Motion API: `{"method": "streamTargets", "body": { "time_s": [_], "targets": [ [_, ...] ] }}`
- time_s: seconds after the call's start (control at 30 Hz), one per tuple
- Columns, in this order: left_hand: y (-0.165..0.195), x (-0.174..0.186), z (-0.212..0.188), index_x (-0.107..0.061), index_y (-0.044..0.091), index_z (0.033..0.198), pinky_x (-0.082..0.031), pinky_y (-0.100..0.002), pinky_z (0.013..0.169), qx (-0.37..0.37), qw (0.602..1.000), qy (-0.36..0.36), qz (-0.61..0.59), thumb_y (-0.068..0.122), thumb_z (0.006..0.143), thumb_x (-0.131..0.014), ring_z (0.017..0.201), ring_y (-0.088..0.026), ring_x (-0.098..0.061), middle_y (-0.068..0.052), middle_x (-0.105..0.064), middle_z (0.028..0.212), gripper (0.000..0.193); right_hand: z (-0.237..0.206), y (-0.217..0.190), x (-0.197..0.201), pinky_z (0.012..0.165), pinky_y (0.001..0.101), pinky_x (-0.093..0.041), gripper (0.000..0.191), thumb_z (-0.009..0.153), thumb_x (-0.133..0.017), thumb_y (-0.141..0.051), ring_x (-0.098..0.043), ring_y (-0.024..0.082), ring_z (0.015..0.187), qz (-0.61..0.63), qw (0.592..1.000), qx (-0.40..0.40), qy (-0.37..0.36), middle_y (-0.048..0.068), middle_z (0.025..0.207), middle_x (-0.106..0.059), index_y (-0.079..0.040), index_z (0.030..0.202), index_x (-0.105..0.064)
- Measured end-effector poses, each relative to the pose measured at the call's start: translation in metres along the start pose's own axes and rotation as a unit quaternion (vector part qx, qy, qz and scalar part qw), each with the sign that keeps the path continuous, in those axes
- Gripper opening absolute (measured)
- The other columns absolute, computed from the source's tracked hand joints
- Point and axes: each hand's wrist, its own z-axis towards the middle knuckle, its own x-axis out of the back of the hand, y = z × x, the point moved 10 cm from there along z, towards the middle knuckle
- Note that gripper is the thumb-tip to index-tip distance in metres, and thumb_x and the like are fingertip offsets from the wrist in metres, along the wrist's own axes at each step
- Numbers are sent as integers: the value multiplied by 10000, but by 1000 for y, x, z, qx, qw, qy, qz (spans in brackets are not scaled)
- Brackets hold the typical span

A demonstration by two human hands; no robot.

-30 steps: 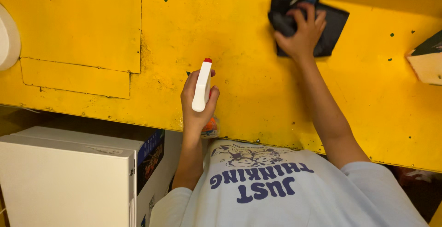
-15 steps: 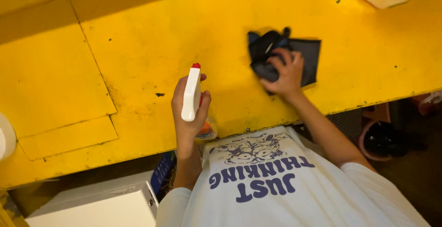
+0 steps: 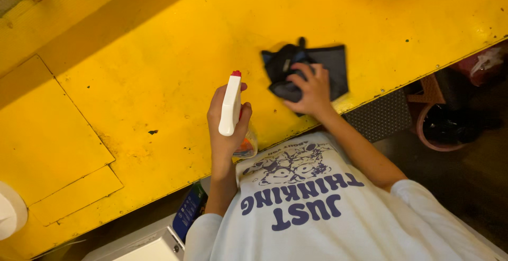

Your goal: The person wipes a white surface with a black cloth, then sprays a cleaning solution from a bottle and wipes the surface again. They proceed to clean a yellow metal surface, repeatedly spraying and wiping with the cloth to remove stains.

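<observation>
Head view, looking straight down over the person's chest onto a painted yellow metal surface (image 3: 159,70), scuffed, with small dark chips.

Left hand (image 3: 227,126): wrapped round a white plastic spray bottle with a red nozzle tip (image 3: 230,105). Fingers curled tight about the neck and trigger head, thumb on the near side; the white head stands up out of the fist, red tip pointing away from the body. A little of the bottle's clear lower body with an orange tint shows under the palm. The bottle is held above the yellow surface near its front edge; contact with the surface cannot be told.

Right hand (image 3: 312,89): laid palm down on a dark navy crumpled cloth (image 3: 328,62). Fingers bent and partly closed, gathering a fold of fabric under the fingertips; the hand is slightly blurred, so the exact grip is unclear. The cloth lies flat on the yellow surface, close to the front edge, to the right of the bottle and apart from it.

Surroundings: a square yellow patch plate (image 3: 47,139) is set into the surface at left. A white box-like appliance (image 3: 143,248) sits below the edge. A round reddish-brown pot (image 3: 439,129) stands on the dark floor at right.
</observation>
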Motion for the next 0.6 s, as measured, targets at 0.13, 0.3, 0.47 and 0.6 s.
{"method": "streamTargets", "body": {
  "time_s": [0.13, 0.3, 0.47, 0.6],
  "targets": [
    [9, -10, -1, -649, 37, 1197, -529, -310, 751, -10, 999, 12, 41, -77, 824, -683, 844, -214, -636, -99, -673, 1097, 392, 18, 98, 61, 951, 526, -406, 392, 713, -859, -363, -457, 365, 1199, -98, 988, -89, 79, 47, 1332, -560, -168, 1006, -687],
    [4, -37, -4, -639, 48, 1196, -514, -283, 697, 47, 999, 12, 17, -74, 834, -686, 777, -161, -603, -64, -680, 1068, 384, 106, 69, 10, 897, 604, -380, 557, 676, -897, -482, -446, 421, 1170, -60, 996, -23, 59, 106, 1301, -544, -136, 1052, -676],
    [17, -70, 12, -629, 46, 1223, -514, -280, 713, 19, 1000, -9, 16, -90, 835, -683, 798, -143, -589, -58, -671, 1091, 415, -10, 13, -2, 933, 608, -389, 633, 564, -888, -477, -460, 434, 1228, 33, 997, 61, -20, 80, 1367, -556, -158, 1068, -678],
    [24, -88, 16, -625, 45, 1221, -515, -279, 715, 15, 1000, -16, 15, -97, 831, -680, 815, -144, -600, -57, -675, 1105, 419, -76, 149, 83, 1002, 537, -408, 479, 621, -838, -389, -476, 387, 1199, -54, 996, -65, 30, 35, 1363, -590, -176, 1026, -694]
  ]
}}
